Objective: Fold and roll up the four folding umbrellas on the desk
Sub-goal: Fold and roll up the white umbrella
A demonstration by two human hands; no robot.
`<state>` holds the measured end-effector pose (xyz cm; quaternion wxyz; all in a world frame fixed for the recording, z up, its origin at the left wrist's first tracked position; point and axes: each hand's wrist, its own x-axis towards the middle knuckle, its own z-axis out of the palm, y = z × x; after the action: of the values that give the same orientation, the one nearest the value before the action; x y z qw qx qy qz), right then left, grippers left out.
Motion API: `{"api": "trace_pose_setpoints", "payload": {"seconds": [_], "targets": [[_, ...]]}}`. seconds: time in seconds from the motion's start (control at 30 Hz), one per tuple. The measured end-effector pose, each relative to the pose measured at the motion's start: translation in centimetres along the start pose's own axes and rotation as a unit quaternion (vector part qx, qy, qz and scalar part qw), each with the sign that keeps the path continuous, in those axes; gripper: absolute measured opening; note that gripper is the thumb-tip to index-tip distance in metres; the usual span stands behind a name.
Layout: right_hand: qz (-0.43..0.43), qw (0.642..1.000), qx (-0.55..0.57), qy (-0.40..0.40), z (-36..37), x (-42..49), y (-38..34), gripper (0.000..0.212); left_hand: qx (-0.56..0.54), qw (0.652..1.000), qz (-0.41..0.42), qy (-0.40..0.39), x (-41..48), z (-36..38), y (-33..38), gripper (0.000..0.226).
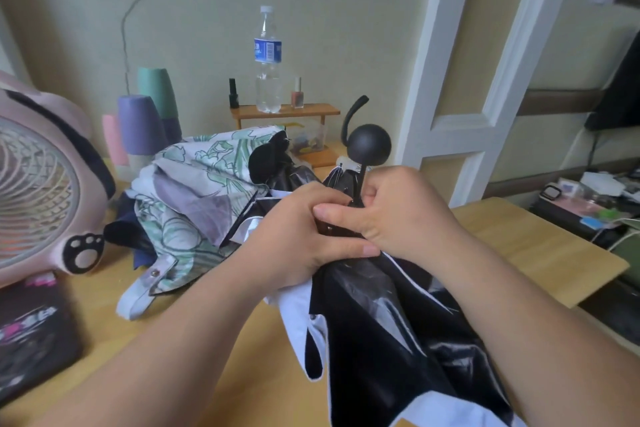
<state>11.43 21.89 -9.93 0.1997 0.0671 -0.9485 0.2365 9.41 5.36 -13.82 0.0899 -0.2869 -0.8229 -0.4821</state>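
Observation:
A folding umbrella with black lining and white outer fabric (398, 333) lies over the front of the wooden desk (540, 253), its black ball handle (369, 148) pointing up and away. My left hand (304, 236) and my right hand (398, 211) both grip the gathered canopy just below the handle's stem, thumbs crossing in front. Behind them, a loose umbrella with a green and purple leaf print (194, 191) sprawls unfolded on the desk. Dark blue fabric (138, 250) shows beneath it, and more black canopy (273, 163) lies behind.
A pink desk fan (45, 184) stands at the left, a dark box (31, 333) in front of it. Stacked purple and green cups (145, 114) and a small wooden shelf (284, 112) with a water bottle (268, 59) line the wall. A white frame (460, 87) rises at the right.

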Motion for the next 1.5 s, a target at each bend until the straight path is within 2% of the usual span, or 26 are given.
{"api": "trace_pose_setpoints", "payload": {"seconds": [0.17, 0.27, 0.4, 0.5, 0.63, 0.83, 1.03, 1.23, 1.37, 1.5], "targets": [[0.027, 0.999, 0.038, -0.021, -0.4, 0.0, -0.4, 0.066, 0.012, 0.999, 0.011, 0.044, -0.3, 0.5, 0.3, 0.031], [0.016, 0.997, 0.07, -0.028, -0.5, -0.2, -0.4, 0.061, -0.028, 0.998, 0.006, 0.05, -0.5, 0.8, 0.4, 0.02], [0.023, 0.976, 0.212, 0.044, -0.6, -0.9, 0.1, 0.032, -0.086, 0.994, -0.022, 0.056, -0.4, 1.0, 0.5, 0.006], [0.052, 0.957, 0.279, 0.065, -1.2, -1.9, 1.3, 0.018, -0.126, 0.989, -0.049, 0.056, -0.5, 0.8, 0.1, 0.012], [0.076, 0.974, 0.214, 0.025, -1.2, -3.7, 2.6, 0.004, -0.161, 0.986, -0.03, 0.015, -0.6, 0.5, -0.3, 0.025], [0.059, 0.968, 0.238, 0.06, -0.2, -6.7, 2.9, 0.014, -0.2, 0.979, 0.023, -0.041, -0.6, -0.3, -0.8, 0.032], [0.027, 0.963, 0.245, 0.107, 1.9, -7.0, 2.4, 0.021, -0.145, 0.989, 0.016, 0.007, -1.3, 0.2, 0.1, 0.05], [-0.024, 0.958, 0.277, 0.07, 2.6, -7.6, 1.3, 0.031, -0.168, 0.985, 0.027, 0.012, -1.7, 0.7, 0.2, 0.066], [-0.029, 0.935, 0.349, 0.057, 2.7, -7.7, 1.5, 0.043, -0.095, 0.993, 0.039, 0.06, -1.7, 0.9, 0.0, 0.054], [-0.021, 0.92, 0.389, 0.036, 2.7, -8.0, 2.4, 0.055, -0.095, 0.994, 0.008, 0.061, -1.4, 1.0, -0.2, 0.05]]}}
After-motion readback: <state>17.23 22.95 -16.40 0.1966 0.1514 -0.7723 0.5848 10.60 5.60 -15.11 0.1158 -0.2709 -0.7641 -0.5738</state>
